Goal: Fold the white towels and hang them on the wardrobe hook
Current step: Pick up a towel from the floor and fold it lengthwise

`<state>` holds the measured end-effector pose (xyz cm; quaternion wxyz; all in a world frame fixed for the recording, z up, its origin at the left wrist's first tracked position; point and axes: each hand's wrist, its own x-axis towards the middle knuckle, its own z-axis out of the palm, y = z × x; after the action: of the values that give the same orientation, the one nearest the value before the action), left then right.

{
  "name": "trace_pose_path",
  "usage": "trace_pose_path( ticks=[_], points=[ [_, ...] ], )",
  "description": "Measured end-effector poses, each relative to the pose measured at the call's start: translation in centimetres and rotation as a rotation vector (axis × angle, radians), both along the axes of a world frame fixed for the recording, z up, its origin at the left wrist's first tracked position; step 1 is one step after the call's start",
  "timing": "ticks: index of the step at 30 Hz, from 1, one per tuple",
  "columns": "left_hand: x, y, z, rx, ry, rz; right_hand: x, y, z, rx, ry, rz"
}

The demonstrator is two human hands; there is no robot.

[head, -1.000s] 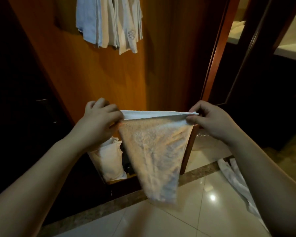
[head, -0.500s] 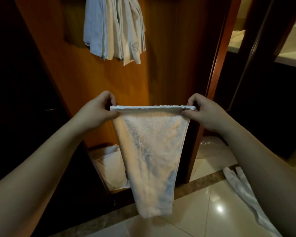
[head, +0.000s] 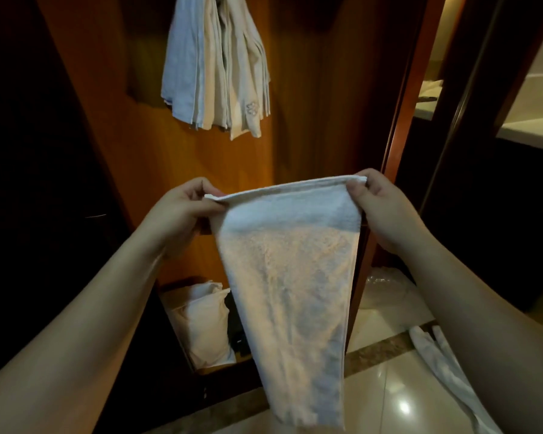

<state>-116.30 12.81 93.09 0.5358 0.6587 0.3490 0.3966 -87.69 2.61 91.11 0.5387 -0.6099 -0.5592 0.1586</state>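
A folded white towel (head: 289,283) hangs in front of me, stretched by its top edge. My left hand (head: 182,211) pinches the top left corner and my right hand (head: 380,208) pinches the top right corner. The towel narrows downward to a loose end near the floor. Above it, several folded white towels (head: 217,67) hang in a bunch on the wooden wardrobe panel (head: 311,120); the hook itself is hidden behind them.
A white bag (head: 201,321) stands in the bottom of the wardrobe. Another white cloth (head: 445,368) lies on the glossy tile floor at the right. A wooden door frame (head: 402,120) rises right of the panel. Dark cabinet at left.
Both hands have lifted the towel higher and held it flatter. The view has tilted up, showing more of the hanging towels.
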Motion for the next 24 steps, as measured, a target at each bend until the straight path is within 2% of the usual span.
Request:
trace_pose_path(
  ticks=[3, 5, 8, 11, 13, 15, 17, 18, 20, 24],
  points=[
    [0.0, -0.6, 1.3, 0.113, -0.219, 0.013, -1.2, -0.1, 1.4, 0.147, 0.049, -0.069],
    [0.2, -1.0, 1.9, 0.092, -0.357, -0.039, -2.0, 0.0, 2.9, 0.211, 0.101, -0.089],
    [0.9, -1.5, 1.6, -0.081, -0.287, -0.084, -2.6, 0.5, 3.9, 0.223, 0.083, -0.09],
    [0.7, -1.5, 1.8, -0.122, -0.294, -0.066, -2.6, 0.7, 4.1, 0.187, 0.079, -0.065],
    [0.6, -1.7, 2.2, -0.132, -0.342, -0.074, -2.5, 0.7, 4.4, 0.218, 0.233, 0.015],
    [0.9, -2.0, 2.4, -0.163, -0.362, -0.099, -2.0, 0.7, 3.9, 0.172, 0.531, 0.198],
    [1.5, -2.4, 1.9, -0.228, -0.341, -0.129, -1.8, 0.3, 1.8, -0.024, 0.836, 0.436],
    [1.7, -2.5, 1.4, -0.266, -0.323, -0.135, -1.8, 0.1, 0.3, -0.118, 0.918, 0.539],
    [1.9, -2.7, 0.2, -0.337, -0.288, -0.116, -1.7, -0.3, -2.6, -0.214, 0.989, 0.639],
    [1.0, -2.8, -1.6, -0.384, -0.247, -0.094, -0.7, 0.0, -4.2, -0.297, 1.004, 0.648]
  ],
)
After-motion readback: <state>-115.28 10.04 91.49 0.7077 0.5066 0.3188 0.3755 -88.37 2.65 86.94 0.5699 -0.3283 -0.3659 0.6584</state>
